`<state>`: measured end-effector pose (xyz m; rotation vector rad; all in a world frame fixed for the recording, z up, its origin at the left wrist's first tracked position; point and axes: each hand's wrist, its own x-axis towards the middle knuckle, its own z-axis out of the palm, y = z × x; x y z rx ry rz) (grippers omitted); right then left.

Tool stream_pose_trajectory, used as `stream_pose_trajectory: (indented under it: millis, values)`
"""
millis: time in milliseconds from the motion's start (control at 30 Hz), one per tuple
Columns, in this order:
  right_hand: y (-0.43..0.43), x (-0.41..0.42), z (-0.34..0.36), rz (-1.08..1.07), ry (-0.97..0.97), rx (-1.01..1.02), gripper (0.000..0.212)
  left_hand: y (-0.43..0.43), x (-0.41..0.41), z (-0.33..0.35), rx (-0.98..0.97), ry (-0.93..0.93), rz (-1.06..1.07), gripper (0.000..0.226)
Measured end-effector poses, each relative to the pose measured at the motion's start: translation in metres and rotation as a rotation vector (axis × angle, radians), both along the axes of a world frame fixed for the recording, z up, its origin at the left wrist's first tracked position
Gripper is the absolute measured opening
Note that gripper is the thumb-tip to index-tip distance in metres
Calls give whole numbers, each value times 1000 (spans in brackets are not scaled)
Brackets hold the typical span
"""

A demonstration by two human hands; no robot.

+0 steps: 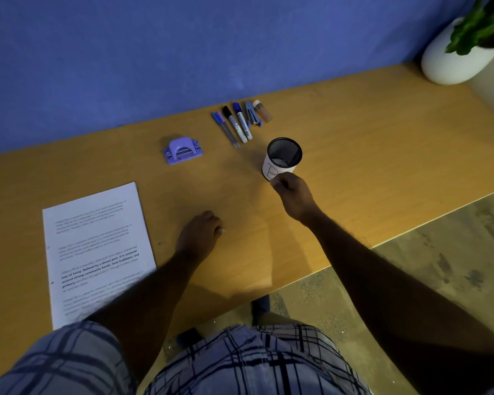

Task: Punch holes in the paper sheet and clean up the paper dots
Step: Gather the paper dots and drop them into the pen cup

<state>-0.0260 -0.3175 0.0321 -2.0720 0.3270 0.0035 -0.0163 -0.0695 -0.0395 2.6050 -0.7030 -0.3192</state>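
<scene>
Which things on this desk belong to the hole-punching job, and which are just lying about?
Job:
paper sheet
purple hole punch
mesh cup, probably the bin for the dots, with the right hand at its base

Lying about:
pens and markers
what looks like a stapler
small bottle
potted plant

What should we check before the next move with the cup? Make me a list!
1. Mesh cup standing upright on the table: ok.
2. Right hand close to the cup: ok, it is at the cup's near side.
3. Paper dots pinched in its fingers: cannot tell; something small and white shows there.
4. Left hand holding leftover dots: cannot tell; its fingers are curled under.
5. Hole punch out of the way: ok, apart from cup and sheet.
6. Paper sheet lying flat: ok.
</scene>
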Motion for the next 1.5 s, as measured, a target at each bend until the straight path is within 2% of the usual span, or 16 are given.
stream_pose_trajectory:
  millis: [333, 433, 567, 833, 1000, 1233, 1367, 1500]
  values:
    - [-13, 13, 14, -22, -102, -98, 27, -5, 10, 2, 141, 28, -94, 19]
    - [-23, 23, 21, -57, -121, -114, 23, -5, 23, 6, 26, 130, -58, 16]
    - [-39, 43, 23, -88, -98, -189, 21, -23, 52, 36, -217, 160, 71, 17]
    - [-68, 71, 32, 9, 10, -395, 16, -110, 107, 109, -328, 103, 14, 29]
    - [-74, 74, 37, 70, 11, -501, 21, -154, 121, 127, -305, 86, -49, 19]
    - [-75, 77, 36, 33, 46, -510, 10, -171, 134, 120, -144, 53, -124, 21]
    - [-75, 79, 35, 54, 71, -543, 18, -174, 136, 124, -78, 69, -160, 25]
    - [-75, 76, 40, 99, 11, -530, 29, -172, 135, 126, -87, 73, -184, 27]
